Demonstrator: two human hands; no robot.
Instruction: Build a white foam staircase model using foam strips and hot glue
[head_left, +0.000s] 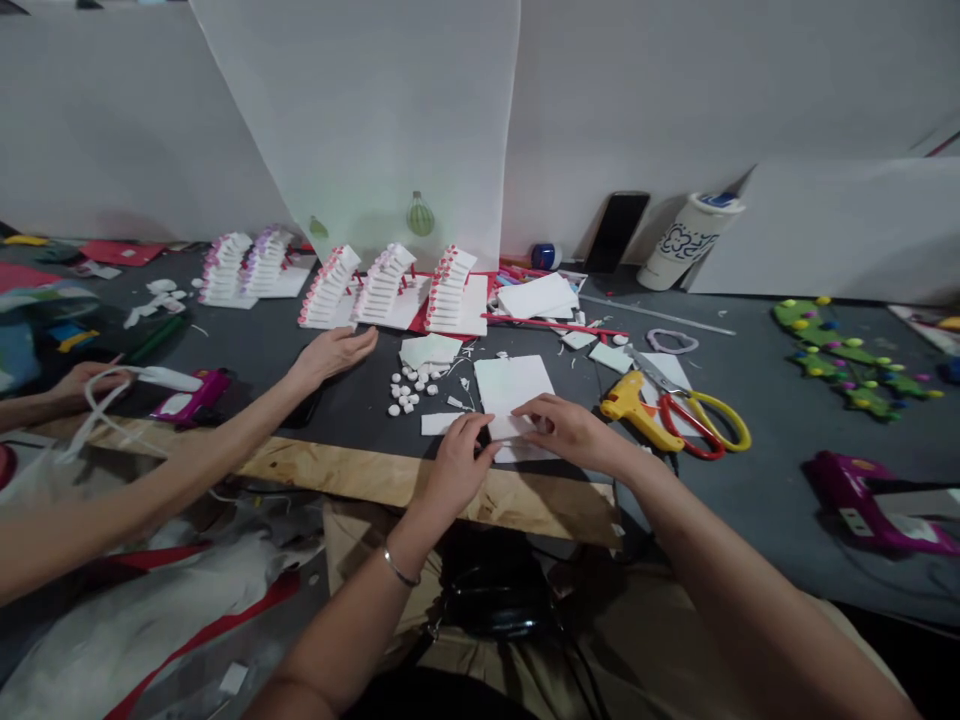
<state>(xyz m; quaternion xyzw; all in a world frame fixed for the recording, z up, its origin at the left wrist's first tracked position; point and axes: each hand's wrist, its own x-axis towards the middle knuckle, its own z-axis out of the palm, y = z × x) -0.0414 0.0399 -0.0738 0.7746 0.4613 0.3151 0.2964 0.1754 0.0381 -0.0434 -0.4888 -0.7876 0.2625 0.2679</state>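
My left hand (456,462) and my right hand (574,428) meet at the front edge of the table. Between them, both sets of fingertips pinch a small flat white piece (510,426), probably foam board. It lies over the near part of a larger white board (514,380); whether it touches that board I cannot tell. Beside my left fingers rests a white strip (438,424). Small round white pieces (409,392) are scattered behind it. To the right of my right hand lie a yellow hot glue gun (637,410) and scissors (701,420) with red and yellow handles.
A co-worker's hand (330,357) reaches in from the left, near white stair-shaped models (382,290). Their other hand (86,385) is by a purple device (191,397). Behind stand a phone (616,232) and a white cup (686,240). A green beaded piece (840,355) lies right.
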